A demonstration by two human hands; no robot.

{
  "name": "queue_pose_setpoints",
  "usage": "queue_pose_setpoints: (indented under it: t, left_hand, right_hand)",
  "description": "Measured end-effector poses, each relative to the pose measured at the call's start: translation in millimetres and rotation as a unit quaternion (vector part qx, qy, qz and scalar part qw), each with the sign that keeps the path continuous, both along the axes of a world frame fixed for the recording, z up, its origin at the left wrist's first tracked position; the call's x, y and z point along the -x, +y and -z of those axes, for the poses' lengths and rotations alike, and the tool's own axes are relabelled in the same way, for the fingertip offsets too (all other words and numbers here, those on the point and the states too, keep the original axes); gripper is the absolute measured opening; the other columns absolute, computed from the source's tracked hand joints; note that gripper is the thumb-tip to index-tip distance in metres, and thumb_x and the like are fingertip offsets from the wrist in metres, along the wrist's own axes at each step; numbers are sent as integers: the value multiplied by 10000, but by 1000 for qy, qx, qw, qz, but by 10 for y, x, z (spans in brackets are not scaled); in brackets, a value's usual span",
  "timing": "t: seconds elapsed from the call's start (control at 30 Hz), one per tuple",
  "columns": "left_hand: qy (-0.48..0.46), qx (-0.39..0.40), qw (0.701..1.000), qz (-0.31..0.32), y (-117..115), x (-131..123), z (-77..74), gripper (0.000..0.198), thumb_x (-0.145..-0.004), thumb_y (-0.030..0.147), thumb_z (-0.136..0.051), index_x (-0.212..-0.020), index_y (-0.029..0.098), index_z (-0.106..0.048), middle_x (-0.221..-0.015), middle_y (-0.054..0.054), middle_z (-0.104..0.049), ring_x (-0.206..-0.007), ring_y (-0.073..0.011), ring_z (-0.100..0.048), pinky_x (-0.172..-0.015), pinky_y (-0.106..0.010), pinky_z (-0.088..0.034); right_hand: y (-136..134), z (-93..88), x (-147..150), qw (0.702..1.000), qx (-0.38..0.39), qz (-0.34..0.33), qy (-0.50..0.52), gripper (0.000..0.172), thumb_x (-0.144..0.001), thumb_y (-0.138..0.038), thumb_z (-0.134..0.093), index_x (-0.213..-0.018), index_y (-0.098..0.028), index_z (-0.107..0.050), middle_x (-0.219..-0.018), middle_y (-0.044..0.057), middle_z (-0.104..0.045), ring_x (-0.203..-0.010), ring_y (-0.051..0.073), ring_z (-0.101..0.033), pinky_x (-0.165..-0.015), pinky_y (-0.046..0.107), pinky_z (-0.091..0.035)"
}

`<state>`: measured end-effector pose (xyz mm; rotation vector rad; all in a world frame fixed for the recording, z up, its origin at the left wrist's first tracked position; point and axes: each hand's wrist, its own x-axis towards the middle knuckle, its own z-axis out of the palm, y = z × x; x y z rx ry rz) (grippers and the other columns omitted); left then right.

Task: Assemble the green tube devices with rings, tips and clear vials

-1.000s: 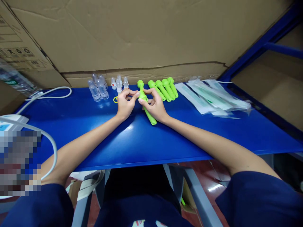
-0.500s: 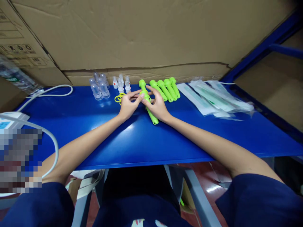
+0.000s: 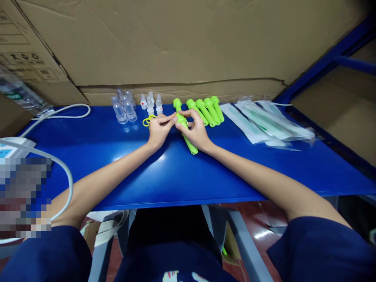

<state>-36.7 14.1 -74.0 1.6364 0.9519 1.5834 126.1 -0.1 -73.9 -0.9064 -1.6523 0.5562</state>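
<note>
My right hand (image 3: 196, 131) is wrapped round a bright green flashlight-shaped plastic tube (image 3: 190, 143), tilted with its wide head away from me. My left hand (image 3: 159, 131) is closed, thumb and fingertips pinched at the rim of that head; whatever is between them is too small to make out. Just behind my left fingers lie several yellow rings (image 3: 147, 121), partly covered by the hand. Another green tube (image 3: 177, 103) lies beyond my hands, its lower part hidden. Several more green tubes (image 3: 209, 113) rest side by side to the right of my right hand.
Several clear plastic caps (image 3: 125, 109) stand at the back left, beside several small white-based clear pieces (image 3: 150, 105). Flat clear packets (image 3: 264, 121) are piled at the right. A white cable (image 3: 66, 168) loops over the left side, and cardboard (image 3: 176, 47) walls the back.
My left fingers have drawn closer together at the tube's head, and my right index finger has curled in nearer to the rim. The other things keep their places.
</note>
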Motion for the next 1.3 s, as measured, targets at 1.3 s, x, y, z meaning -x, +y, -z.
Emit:
queue_pose_setpoints:
  t: [1.3]
  left_hand:
    - [-147, 31, 988, 34, 141, -52, 96, 233, -829, 276, -839, -971, 170, -688, -1191, -104, -778, -1057, -202, -794, -1024, -342, -623]
  right_hand:
    - [89, -91, 129, 977, 179, -59, 97, 705, -755, -751, -775, -1169, -210, -594, -977, 75, -739, -588, 157, -652, -527, 315, -571]
